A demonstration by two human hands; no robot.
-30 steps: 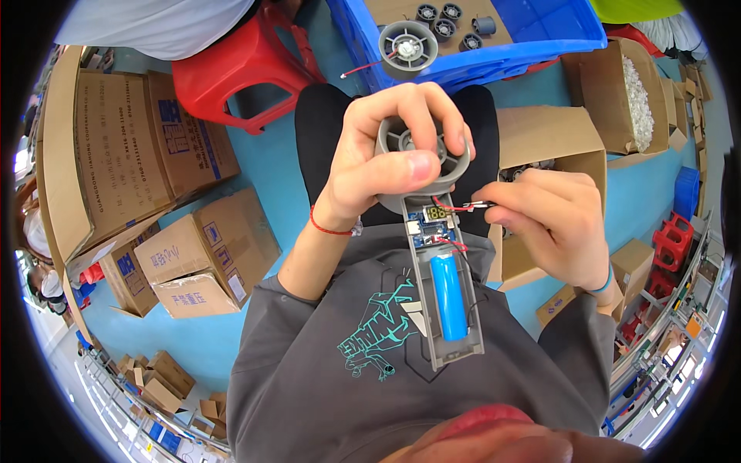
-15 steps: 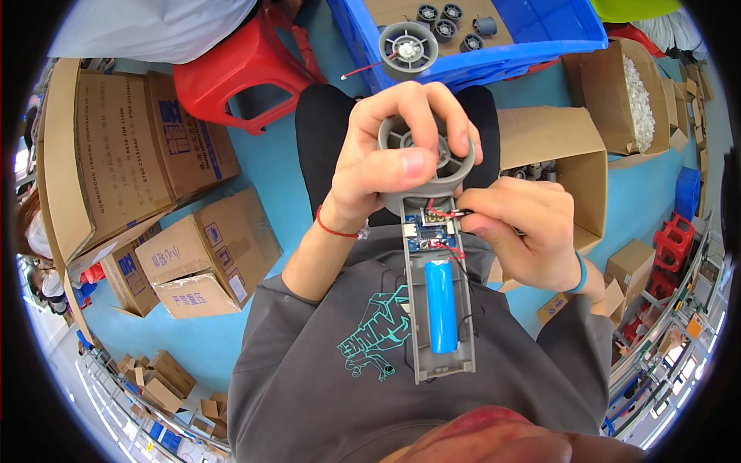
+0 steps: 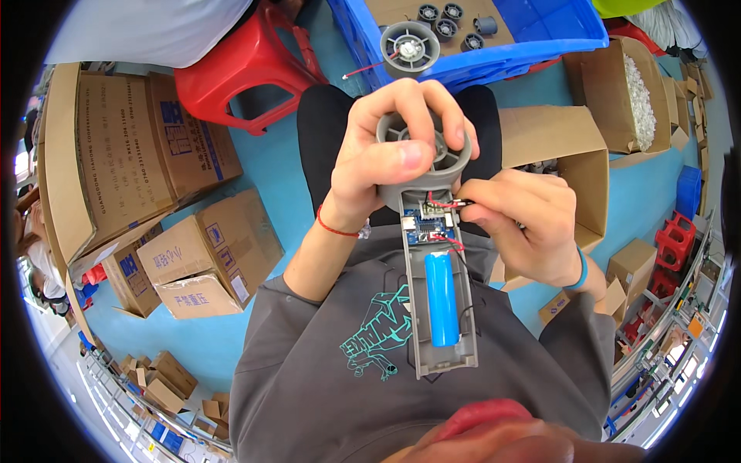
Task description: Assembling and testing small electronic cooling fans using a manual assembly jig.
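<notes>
My left hand [image 3: 384, 147] wraps its fingers around the round, spoked head [image 3: 427, 182] of a grey plastic fan housing. Below the head, the open handle [image 3: 446, 361] points down toward my chest. Inside it lie a blue cylindrical battery [image 3: 441, 301] and, above that, a small blue circuit board [image 3: 424, 226] with red wires. My right hand [image 3: 529, 220] pinches thin red and black wires [image 3: 454, 204] at the handle's upper right edge, next to the board. Its fingertips partly hide the wire ends.
Beyond my hands, a grey fan part [image 3: 410, 49] with a trailing red wire rests at the rim of a blue crate [image 3: 509, 58] holding several smaller fan parts. A red stool [image 3: 247, 77] and cardboard boxes [image 3: 204, 255] stand to the left. An open carton [image 3: 583, 181] is on the right.
The housing has tilted slightly, its lower end and battery shifting a little up. Both hands keep their hold, with the right fingers still at the wires.
</notes>
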